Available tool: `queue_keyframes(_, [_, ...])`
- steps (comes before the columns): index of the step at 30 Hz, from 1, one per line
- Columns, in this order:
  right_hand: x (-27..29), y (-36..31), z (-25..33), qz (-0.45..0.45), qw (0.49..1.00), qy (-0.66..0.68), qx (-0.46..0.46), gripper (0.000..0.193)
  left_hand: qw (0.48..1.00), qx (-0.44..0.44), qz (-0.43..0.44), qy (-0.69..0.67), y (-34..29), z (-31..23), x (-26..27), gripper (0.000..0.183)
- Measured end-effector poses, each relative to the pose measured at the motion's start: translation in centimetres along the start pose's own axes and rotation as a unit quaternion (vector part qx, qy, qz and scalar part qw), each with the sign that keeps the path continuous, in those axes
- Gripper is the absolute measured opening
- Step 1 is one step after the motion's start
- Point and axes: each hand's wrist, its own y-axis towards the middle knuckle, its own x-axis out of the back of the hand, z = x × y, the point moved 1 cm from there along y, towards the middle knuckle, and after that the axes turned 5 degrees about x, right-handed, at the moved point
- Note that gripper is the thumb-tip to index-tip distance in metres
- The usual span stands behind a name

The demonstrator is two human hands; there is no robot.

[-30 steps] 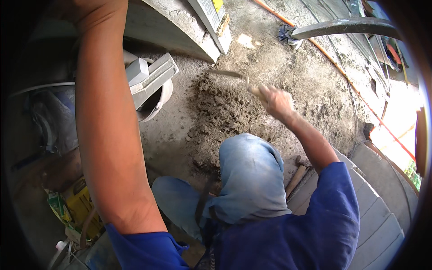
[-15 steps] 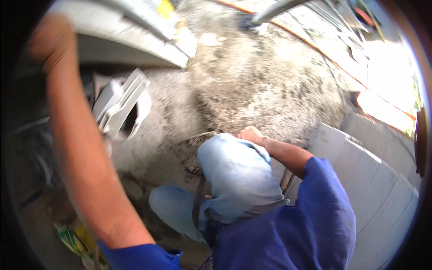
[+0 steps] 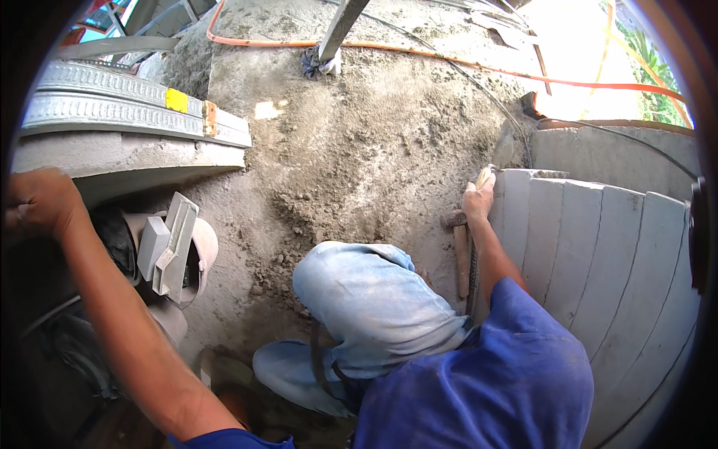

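My left hand (image 3: pixel 43 200) is at the far left, below the end of a grey concrete ledge (image 3: pixel 172 159). Its fingers are curled, and shadow hides whatever they may grip. Out to the right, my right hand (image 3: pixel 479 198) is closed round a short pale yellowish piece, like a handle, whose kind I cannot make out. This hand is beside the near end of a row of grey blocks (image 3: pixel 550 232). Just below it a hammer (image 3: pixel 461 258) with a wooden handle leans close to a ribbed steel bar (image 3: pixel 471 280).
Rough mortar crumbs cover the concrete floor (image 3: pixel 359 172) ahead of my bent knee. White plastic pieces (image 3: pixel 176 243) rest by a pale bucket-like container (image 3: pixel 206 258) at left. Metal profiles (image 3: pixel 134 105) top the ledge. An orange hose (image 3: pixel 441 54) crosses behind a post (image 3: pixel 340 30).
My right hand has moved from beside my knee out to the right, up to the grey blocks. My left hand is lower and farther left. The view has turned, bringing the hammer into sight.
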Motion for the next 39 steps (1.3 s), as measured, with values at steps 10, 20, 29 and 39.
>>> queue_keyframes(10, [-0.2, -3.9, 1.7, 0.168, 0.938, -0.095, 0.289, 0.067, 0.971, 0.166, 0.000, -0.172, 2.8, -10.1, 9.5, 0.057])
queue_keyframes(20, [-4.1, -6.4, -1.2, 0.299, 0.938, 0.121, 0.131, 0.062, 0.960, 0.166, 0.000, -0.224, 2.4, -9.6, 8.9, 0.040])
queue_keyframes(29, [-0.3, -16.3, 6.6, 0.544, 0.761, 0.007, 0.354, 0.074, 0.955, 0.184, -0.012, -0.233, 1.6, -7.8, 6.5, 0.040])
queue_keyframes(39, [1.2, 4.0, 13.6, 0.224, 0.901, 0.356, -0.111, 0.064, 0.928, 0.158, -0.070, -0.331, 2.6, -11.8, 8.8, 0.046])
